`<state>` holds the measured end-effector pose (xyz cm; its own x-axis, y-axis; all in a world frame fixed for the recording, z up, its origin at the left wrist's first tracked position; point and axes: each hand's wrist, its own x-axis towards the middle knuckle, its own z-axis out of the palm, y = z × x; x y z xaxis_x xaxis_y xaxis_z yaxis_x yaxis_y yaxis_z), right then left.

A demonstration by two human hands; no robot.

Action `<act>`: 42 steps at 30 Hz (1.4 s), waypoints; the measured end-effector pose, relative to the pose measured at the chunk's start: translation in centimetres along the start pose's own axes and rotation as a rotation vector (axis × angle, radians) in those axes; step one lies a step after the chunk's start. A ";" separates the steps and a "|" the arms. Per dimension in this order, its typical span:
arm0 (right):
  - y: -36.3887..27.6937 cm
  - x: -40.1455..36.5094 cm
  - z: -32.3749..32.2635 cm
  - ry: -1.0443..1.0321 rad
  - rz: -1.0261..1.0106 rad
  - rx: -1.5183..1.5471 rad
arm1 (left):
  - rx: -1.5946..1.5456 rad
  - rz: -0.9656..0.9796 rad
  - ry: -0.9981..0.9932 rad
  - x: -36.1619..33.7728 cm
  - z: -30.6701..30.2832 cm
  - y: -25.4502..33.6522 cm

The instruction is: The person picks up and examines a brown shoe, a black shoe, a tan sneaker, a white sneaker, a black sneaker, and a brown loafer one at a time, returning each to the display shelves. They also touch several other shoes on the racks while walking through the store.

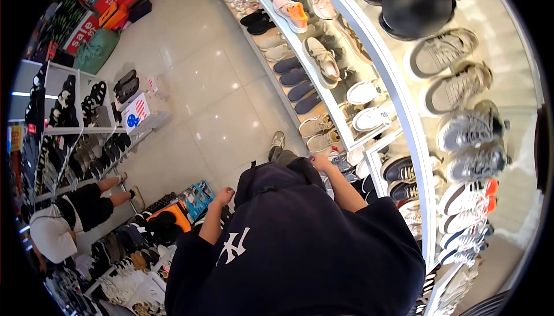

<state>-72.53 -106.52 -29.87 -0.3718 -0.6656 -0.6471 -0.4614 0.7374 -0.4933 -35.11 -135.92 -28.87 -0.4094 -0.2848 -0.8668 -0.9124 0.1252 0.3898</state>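
Note:
At the left side of my body hangs my left hand [224, 195], its fingers curled in with nothing in them. My right hand [318, 162] is also loosely closed and empty, beside the dark bag [271, 179] on my front. The bag lies against my navy shirt [323, 247], which has a white logo. One beige shoe [278, 139] of mine shows on the floor beyond the bag. Nearest to my right hand are beige shoes [323, 140] on a low shelf. A blue box [199, 196] stands near my left hand.
Lit shelves [398, 108] of shoes run along the right. Shoe racks [63, 130] line the left, where a person in a white top [52, 235] bends over. Tiled floor [213, 108] lies between them. Farther off are a red sale sign [82, 32] and a green bag [97, 52].

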 end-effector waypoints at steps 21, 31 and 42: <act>-2.4 11.6 -9.5 0.048 0.231 0.254 | -0.171 0.298 0.231 9.9 -17.8 15.5; -15.1 18.6 -11.0 -0.033 0.088 -0.004 | -0.246 0.245 0.165 18.7 -34.0 12.7; -23.0 28.0 -17.4 0.046 0.206 0.181 | -0.124 0.012 0.056 22.4 -40.3 9.4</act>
<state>-86.35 -144.14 -26.52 -0.4811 -0.5007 -0.7196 -0.2223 0.8637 -0.4523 -52.75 -179.41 -32.06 -0.4163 -0.3374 -0.8443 -0.8987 0.0117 0.4385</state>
